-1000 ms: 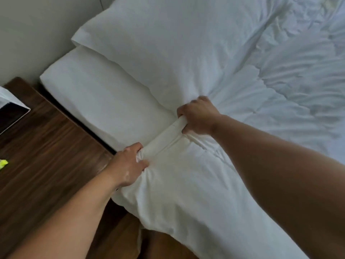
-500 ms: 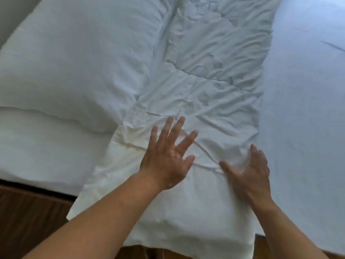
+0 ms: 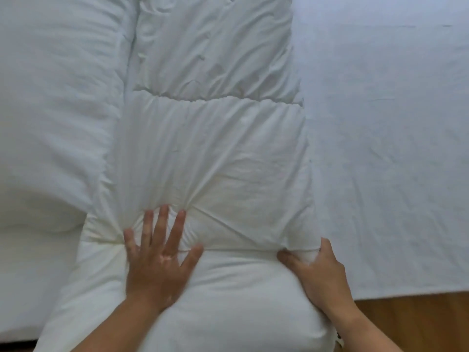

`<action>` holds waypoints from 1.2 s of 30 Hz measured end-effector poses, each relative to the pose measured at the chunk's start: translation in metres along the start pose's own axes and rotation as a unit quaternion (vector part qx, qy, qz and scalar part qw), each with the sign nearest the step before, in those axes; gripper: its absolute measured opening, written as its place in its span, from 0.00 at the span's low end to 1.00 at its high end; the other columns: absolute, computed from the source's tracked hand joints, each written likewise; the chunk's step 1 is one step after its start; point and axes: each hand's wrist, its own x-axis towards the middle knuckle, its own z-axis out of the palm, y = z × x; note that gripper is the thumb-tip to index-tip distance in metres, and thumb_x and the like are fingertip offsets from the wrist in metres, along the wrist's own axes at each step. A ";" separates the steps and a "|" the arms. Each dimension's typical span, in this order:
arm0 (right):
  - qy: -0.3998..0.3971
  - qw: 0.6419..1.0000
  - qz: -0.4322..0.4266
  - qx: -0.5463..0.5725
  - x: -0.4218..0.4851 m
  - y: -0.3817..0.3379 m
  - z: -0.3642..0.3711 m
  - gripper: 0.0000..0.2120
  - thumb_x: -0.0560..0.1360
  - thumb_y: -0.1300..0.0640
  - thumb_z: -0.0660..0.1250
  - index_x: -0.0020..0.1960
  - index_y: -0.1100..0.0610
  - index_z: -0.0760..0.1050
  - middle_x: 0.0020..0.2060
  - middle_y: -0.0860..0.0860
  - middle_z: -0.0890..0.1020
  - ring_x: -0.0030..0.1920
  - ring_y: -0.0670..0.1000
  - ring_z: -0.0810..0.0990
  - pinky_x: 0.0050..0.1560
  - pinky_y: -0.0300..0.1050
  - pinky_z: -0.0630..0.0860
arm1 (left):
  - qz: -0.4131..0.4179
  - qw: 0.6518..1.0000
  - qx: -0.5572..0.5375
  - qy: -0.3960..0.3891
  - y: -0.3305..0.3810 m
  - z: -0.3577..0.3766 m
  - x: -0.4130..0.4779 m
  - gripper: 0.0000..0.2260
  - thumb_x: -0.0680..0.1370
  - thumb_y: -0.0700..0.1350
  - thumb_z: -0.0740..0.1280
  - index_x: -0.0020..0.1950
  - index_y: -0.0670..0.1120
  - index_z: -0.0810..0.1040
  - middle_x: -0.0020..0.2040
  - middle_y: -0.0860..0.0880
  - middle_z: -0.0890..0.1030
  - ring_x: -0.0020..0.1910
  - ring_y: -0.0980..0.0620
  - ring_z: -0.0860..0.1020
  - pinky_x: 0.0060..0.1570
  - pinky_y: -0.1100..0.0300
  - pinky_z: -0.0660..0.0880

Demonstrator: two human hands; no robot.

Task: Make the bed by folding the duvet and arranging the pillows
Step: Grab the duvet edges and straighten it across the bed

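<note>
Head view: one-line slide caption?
Left hand flat on folded duvet, right hand gripping its edge.

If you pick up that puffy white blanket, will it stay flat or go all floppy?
Probably floppy: the duvet creases and bunches around the left hand pressing it. It looks soft and squashy, since it dents under that palm. Likely light for its size, being so puffy where the right hand grips its edge.

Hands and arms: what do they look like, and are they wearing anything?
Both are bare. The left hand and right hand wear no gloves, rings or watch that I can see. No sleeves show on either forearm. The left hand's fingers have short, plain nails.
</note>
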 end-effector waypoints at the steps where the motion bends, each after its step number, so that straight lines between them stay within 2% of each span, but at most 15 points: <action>1: 0.012 1.000 0.005 0.010 0.000 0.011 0.006 0.33 0.60 0.33 0.79 0.55 0.48 0.70 0.45 0.47 0.81 0.49 0.57 0.78 0.47 0.50 0.72 | 0.005 1.000 0.009 0.005 0.002 0.006 -0.002 0.38 0.77 0.70 0.48 0.82 0.52 0.56 0.83 0.47 0.53 0.81 0.40 0.52 0.72 0.28 0.51; 4: 0.028 0.999 0.023 0.028 -0.012 0.028 0.011 0.33 0.61 0.34 0.79 0.55 0.49 0.70 0.43 0.48 0.79 0.51 0.60 0.79 0.49 0.53 0.74 | 0.029 0.999 0.011 -0.014 0.003 0.006 -0.013 0.37 0.77 0.70 0.50 0.81 0.50 0.58 0.82 0.46 0.54 0.81 0.40 0.52 0.72 0.28 0.52; 7: -0.005 0.999 0.006 -0.048 -0.014 0.023 -0.007 0.44 0.63 0.34 0.78 0.71 0.48 0.63 0.59 0.53 0.78 0.61 0.60 0.77 0.58 0.55 0.75 | 0.069 0.997 0.019 -0.023 -0.013 -0.010 -0.026 0.38 0.77 0.71 0.49 0.81 0.50 0.60 0.82 0.47 0.54 0.81 0.42 0.53 0.72 0.30 0.55; 9: 0.044 0.985 -0.117 -0.118 -0.011 0.004 -0.023 0.53 0.63 0.34 0.77 0.78 0.45 0.53 0.72 0.51 0.66 0.71 0.57 0.69 0.67 0.57 0.70 | 0.085 0.996 0.019 -0.007 -0.026 -0.031 -0.023 0.38 0.75 0.71 0.53 0.80 0.52 0.61 0.82 0.47 0.54 0.81 0.42 0.53 0.72 0.30 0.54; 11: 0.086 0.938 -0.274 -0.193 -0.009 -0.026 -0.028 0.52 0.64 0.29 0.71 0.81 0.44 0.52 0.78 0.50 0.57 0.77 0.56 0.60 0.73 0.61 0.62 | 0.084 0.996 0.019 0.026 -0.041 -0.051 -0.005 0.39 0.73 0.70 0.58 0.80 0.52 0.62 0.82 0.45 0.55 0.81 0.40 0.53 0.72 0.29 0.51; 13: 0.056 0.912 -0.332 -0.234 -0.004 -0.039 -0.015 0.52 0.65 0.24 0.64 0.81 0.42 0.49 0.81 0.49 0.49 0.81 0.55 0.49 0.76 0.65 0.53 | 0.081 0.996 0.014 0.023 -0.054 -0.060 0.000 0.39 0.73 0.71 0.58 0.80 0.52 0.62 0.82 0.45 0.55 0.81 0.39 0.52 0.72 0.29 0.50; 15: 0.005 0.899 -0.333 -0.285 -0.005 -0.020 0.009 0.53 0.65 0.20 0.59 0.82 0.41 0.44 0.82 0.48 0.43 0.82 0.52 0.40 0.77 0.71 0.49 | 0.093 0.996 0.012 -0.006 -0.065 -0.043 -0.020 0.39 0.74 0.72 0.54 0.80 0.52 0.63 0.82 0.45 0.54 0.81 0.40 0.53 0.72 0.28 0.52; 19: -0.012 0.903 -0.311 -0.297 -0.012 0.060 0.034 0.51 0.70 0.20 0.51 0.83 0.46 0.44 0.83 0.49 0.45 0.82 0.53 0.43 0.73 0.74 0.57 | 0.032 0.999 -0.013 -0.042 -0.078 0.003 -0.075 0.40 0.76 0.73 0.49 0.81 0.51 0.58 0.83 0.46 0.51 0.81 0.41 0.51 0.70 0.26 0.55; 21: -0.028 0.903 -0.305 -0.303 -0.008 0.070 0.035 0.51 0.70 0.20 0.50 0.83 0.47 0.42 0.83 0.48 0.44 0.82 0.53 0.41 0.73 0.73 0.58 | 0.018 0.997 -0.023 -0.071 -0.077 0.010 -0.074 0.40 0.76 0.73 0.47 0.82 0.52 0.55 0.83 0.46 0.49 0.81 0.40 0.49 0.70 0.27 0.54; 25: -0.068 0.900 -0.282 -0.325 -0.008 0.055 0.030 0.50 0.70 0.19 0.45 0.81 0.45 0.31 0.80 0.45 0.33 0.80 0.50 0.32 0.78 0.68 0.49 | -0.010 0.992 0.000 -0.126 -0.070 0.001 -0.066 0.40 0.75 0.74 0.44 0.82 0.54 0.44 0.83 0.47 0.44 0.81 0.41 0.46 0.71 0.29 0.54; 27: -0.120 0.895 -0.265 -0.339 -0.013 0.045 0.014 0.49 0.71 0.20 0.46 0.79 0.43 0.27 0.78 0.43 0.28 0.78 0.48 0.27 0.79 0.64 0.44 | -0.044 0.983 0.026 -0.177 -0.063 -0.017 -0.065 0.39 0.75 0.74 0.43 0.80 0.58 0.35 0.82 0.49 0.36 0.81 0.44 0.39 0.74 0.33 0.51; 29: -0.178 0.880 -0.260 -0.355 -0.022 0.036 -0.012 0.49 0.72 0.22 0.50 0.79 0.42 0.28 0.78 0.42 0.29 0.78 0.47 0.28 0.80 0.61 0.45 | -0.094 0.965 0.031 -0.243 -0.051 -0.041 -0.068 0.38 0.77 0.73 0.44 0.78 0.60 0.30 0.80 0.52 0.31 0.80 0.47 0.34 0.76 0.36 0.48; 31: -0.230 0.867 -0.248 -0.366 -0.033 0.031 -0.046 0.49 0.73 0.26 0.57 0.81 0.43 0.34 0.80 0.44 0.33 0.80 0.49 0.34 0.81 0.57 0.50 | -0.152 0.940 0.001 -0.304 -0.032 -0.065 -0.070 0.37 0.78 0.70 0.48 0.80 0.59 0.33 0.81 0.51 0.34 0.81 0.46 0.37 0.77 0.38 0.49; 33: -0.261 0.873 -0.210 -0.354 -0.052 0.033 -0.091 0.47 0.74 0.31 0.64 0.82 0.44 0.42 0.82 0.47 0.42 0.82 0.52 0.44 0.80 0.53 0.54 | -0.188 0.921 -0.044 -0.339 -0.003 -0.097 -0.078 0.37 0.79 0.70 0.50 0.82 0.54 0.43 0.83 0.48 0.43 0.82 0.45 0.45 0.78 0.42 0.52; 36: -0.232 0.904 -0.172 -0.316 -0.087 0.054 -0.171 0.41 0.75 0.33 0.64 0.81 0.47 0.54 0.80 0.51 0.59 0.79 0.53 0.60 0.76 0.51 0.62 | -0.181 0.910 -0.119 -0.354 0.056 -0.142 -0.102 0.33 0.81 0.66 0.53 0.79 0.48 0.60 0.79 0.45 0.63 0.77 0.42 0.62 0.72 0.49 0.61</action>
